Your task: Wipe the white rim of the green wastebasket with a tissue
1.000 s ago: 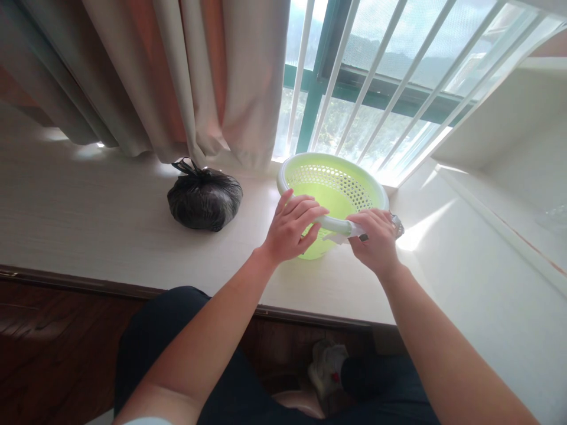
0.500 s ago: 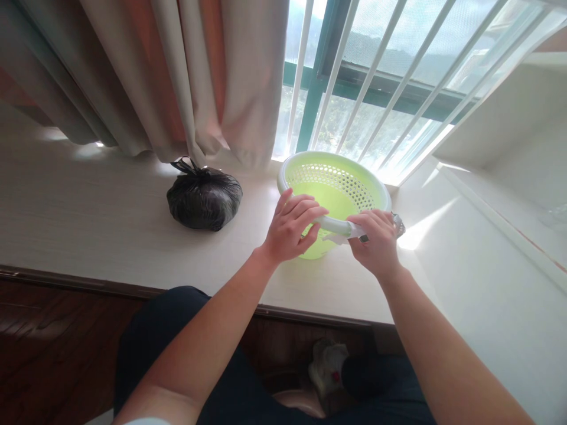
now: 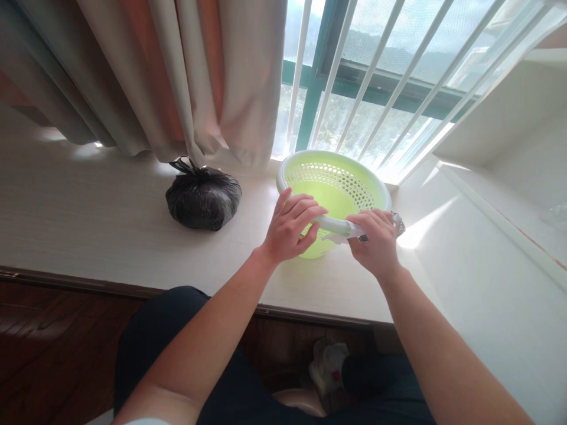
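On the pale ledge (image 3: 110, 236) by the window (image 3: 376, 88) sits a green basket (image 3: 336, 200). The left hand (image 3: 295, 227) and right hand (image 3: 374, 239) both grip its near rim (image 3: 333, 225). It looks light and a bit bendy; the thick rim seems best to hold.

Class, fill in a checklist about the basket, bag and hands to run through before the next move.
1. Left hand on the green basket's rim: ok, fingers over it.
2. Right hand at the rim: ok.
3. Rim free of loose material: not ok, a white scrap shows beside the right hand.
4. Shiny crumpled thing by the right hand identified: cannot tell, partly hidden.
5. Black bag apart from the basket: ok.
6. Basket's base flat on the ledge: cannot tell.
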Action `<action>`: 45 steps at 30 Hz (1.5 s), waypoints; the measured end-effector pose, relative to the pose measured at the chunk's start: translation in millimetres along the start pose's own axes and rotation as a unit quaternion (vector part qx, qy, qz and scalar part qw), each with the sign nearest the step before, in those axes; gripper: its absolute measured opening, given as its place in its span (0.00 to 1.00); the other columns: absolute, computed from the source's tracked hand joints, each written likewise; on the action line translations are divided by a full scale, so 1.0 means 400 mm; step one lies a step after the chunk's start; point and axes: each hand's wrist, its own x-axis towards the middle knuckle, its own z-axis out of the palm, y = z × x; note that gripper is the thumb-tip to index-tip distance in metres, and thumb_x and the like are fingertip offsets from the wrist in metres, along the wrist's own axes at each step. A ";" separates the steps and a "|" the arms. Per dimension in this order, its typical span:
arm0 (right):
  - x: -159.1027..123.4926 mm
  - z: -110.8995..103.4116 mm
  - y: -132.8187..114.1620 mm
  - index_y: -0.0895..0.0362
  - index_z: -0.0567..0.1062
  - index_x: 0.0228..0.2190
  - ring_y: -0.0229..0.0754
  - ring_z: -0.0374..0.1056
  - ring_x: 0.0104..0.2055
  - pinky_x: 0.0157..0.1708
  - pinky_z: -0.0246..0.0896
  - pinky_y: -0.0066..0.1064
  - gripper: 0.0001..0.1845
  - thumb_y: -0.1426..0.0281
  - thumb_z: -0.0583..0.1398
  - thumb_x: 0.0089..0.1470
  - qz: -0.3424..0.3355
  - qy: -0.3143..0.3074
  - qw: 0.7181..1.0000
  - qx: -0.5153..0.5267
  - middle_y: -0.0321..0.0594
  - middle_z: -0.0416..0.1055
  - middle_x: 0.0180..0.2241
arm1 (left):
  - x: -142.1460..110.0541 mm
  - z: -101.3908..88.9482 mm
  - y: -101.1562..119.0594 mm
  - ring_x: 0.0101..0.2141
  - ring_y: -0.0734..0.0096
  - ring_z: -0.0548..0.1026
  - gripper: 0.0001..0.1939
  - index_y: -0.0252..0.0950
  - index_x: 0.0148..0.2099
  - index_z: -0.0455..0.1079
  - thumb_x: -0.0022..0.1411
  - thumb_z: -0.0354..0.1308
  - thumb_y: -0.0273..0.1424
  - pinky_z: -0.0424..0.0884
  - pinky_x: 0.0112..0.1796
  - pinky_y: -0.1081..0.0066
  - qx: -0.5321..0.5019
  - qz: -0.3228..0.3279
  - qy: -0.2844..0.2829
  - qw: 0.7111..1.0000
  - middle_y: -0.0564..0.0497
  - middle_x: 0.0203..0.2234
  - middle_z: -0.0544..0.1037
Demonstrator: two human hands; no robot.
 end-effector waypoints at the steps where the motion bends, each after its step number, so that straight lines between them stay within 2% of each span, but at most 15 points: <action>1: 0.000 0.000 0.000 0.49 0.73 0.39 0.48 0.72 0.35 0.42 0.60 0.42 0.10 0.76 0.62 0.56 -0.002 0.001 1.000 -0.001 0.36 0.77 0.32 | 0.000 0.000 0.000 0.58 0.62 0.76 0.14 0.42 0.54 0.74 0.73 0.51 0.31 0.52 0.73 0.52 0.000 0.002 0.003 1.000 0.50 0.47 0.83; 9: -0.001 0.000 0.002 0.49 0.73 0.39 0.48 0.72 0.35 0.41 0.60 0.42 0.11 0.77 0.62 0.55 -0.003 0.001 1.000 0.003 0.36 0.77 0.32 | 0.000 0.000 0.000 0.58 0.61 0.76 0.14 0.42 0.55 0.74 0.73 0.51 0.31 0.51 0.74 0.52 0.001 0.000 0.000 1.000 0.50 0.47 0.83; 15: -0.002 0.001 0.001 0.49 0.73 0.39 0.49 0.73 0.36 0.42 0.61 0.42 0.11 0.76 0.62 0.56 0.001 0.000 1.000 -0.001 0.36 0.77 0.32 | 0.000 0.000 -0.001 0.58 0.63 0.76 0.13 0.41 0.54 0.74 0.74 0.51 0.30 0.52 0.73 0.54 -0.013 0.020 0.028 0.999 0.50 0.47 0.83; 20: 0.000 0.000 -0.001 0.49 0.73 0.39 0.48 0.73 0.35 0.41 0.60 0.42 0.11 0.76 0.63 0.56 -0.008 0.003 1.000 -0.001 0.36 0.77 0.31 | -0.001 0.000 -0.003 0.58 0.63 0.76 0.14 0.42 0.54 0.74 0.75 0.48 0.31 0.51 0.73 0.53 -0.010 0.004 0.008 1.000 0.50 0.47 0.83; 25: 0.000 0.000 -0.003 0.49 0.73 0.39 0.48 0.73 0.35 0.41 0.60 0.42 0.11 0.76 0.62 0.56 0.001 -0.001 1.000 -0.002 0.36 0.77 0.31 | -0.004 0.003 -0.004 0.58 0.64 0.75 0.16 0.41 0.55 0.74 0.77 0.46 0.31 0.52 0.73 0.53 -0.027 0.014 0.030 0.999 0.50 0.47 0.83; 28: 0.000 0.001 -0.002 0.49 0.73 0.39 0.48 0.72 0.35 0.41 0.59 0.42 0.11 0.77 0.62 0.56 -0.005 0.003 1.000 0.003 0.36 0.76 0.31 | -0.006 0.005 -0.005 0.58 0.64 0.75 0.17 0.42 0.55 0.75 0.78 0.44 0.32 0.52 0.73 0.53 -0.020 0.006 0.024 0.999 0.50 0.47 0.83; 36: 0.000 0.000 -0.001 0.50 0.72 0.40 0.47 0.72 0.34 0.41 0.59 0.41 0.11 0.76 0.63 0.57 -0.023 0.006 1.000 -0.006 0.35 0.76 0.31 | -0.004 0.007 -0.005 0.58 0.65 0.76 0.14 0.41 0.53 0.74 0.78 0.47 0.31 0.52 0.73 0.55 -0.029 0.028 0.057 0.998 0.50 0.46 0.83; 45: -0.001 0.002 0.002 0.50 0.73 0.39 0.46 0.71 0.34 0.41 0.58 0.40 0.11 0.77 0.63 0.56 -0.024 0.010 1.000 0.001 0.34 0.75 0.30 | -0.007 0.009 -0.007 0.58 0.63 0.75 0.20 0.40 0.55 0.74 0.79 0.40 0.34 0.51 0.73 0.54 -0.064 0.032 0.065 0.995 0.49 0.47 0.83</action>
